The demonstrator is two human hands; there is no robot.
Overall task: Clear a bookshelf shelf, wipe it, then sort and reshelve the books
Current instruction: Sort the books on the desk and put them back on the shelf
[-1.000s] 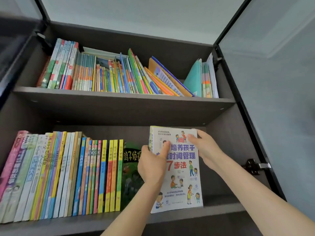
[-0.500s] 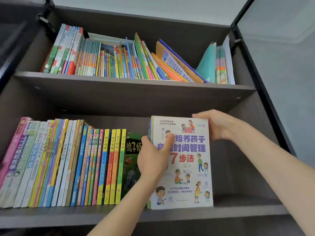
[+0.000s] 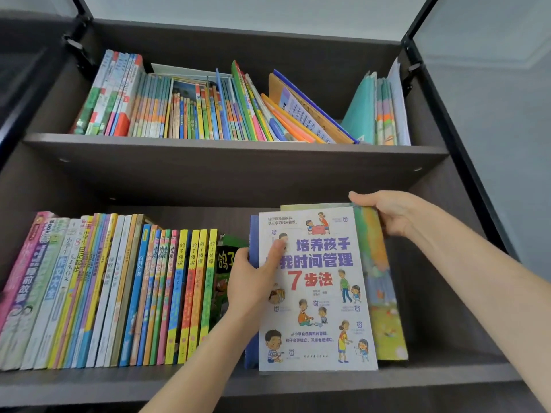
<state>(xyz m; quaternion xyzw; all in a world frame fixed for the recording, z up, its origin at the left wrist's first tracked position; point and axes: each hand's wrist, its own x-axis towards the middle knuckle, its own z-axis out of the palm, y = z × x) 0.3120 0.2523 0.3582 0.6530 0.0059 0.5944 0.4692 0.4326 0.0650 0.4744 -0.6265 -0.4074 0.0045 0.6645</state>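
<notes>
A white paperback (image 3: pixel 322 293) with cartoon children and red and blue Chinese title stands cover-forward on the lower shelf (image 3: pixel 208 386). My left hand (image 3: pixel 253 278) grips its left edge, thumb across the cover. Behind it a taller green picture book (image 3: pixel 378 287) sticks out to the right; my right hand (image 3: pixel 384 213) holds that book's top right corner. A row of thin upright books (image 3: pixel 119 293) fills the left half of this shelf, ending at a dark green book (image 3: pixel 226 263) beside my left hand.
The upper shelf (image 3: pixel 238 150) carries several thin books (image 3: pixel 185 111), some leaning, and a teal folder group (image 3: pixel 375 114) at the right. Both cabinet doors stand open; the right door's frame (image 3: pixel 465 150) runs close to my right arm. A dark side wall (image 3: pixel 441 293) bounds the shelf.
A green picture book has come into view behind the white paperback, shifted right. My right hand moved from the white book's top corner to that book's top corner. My view dropped slightly.
</notes>
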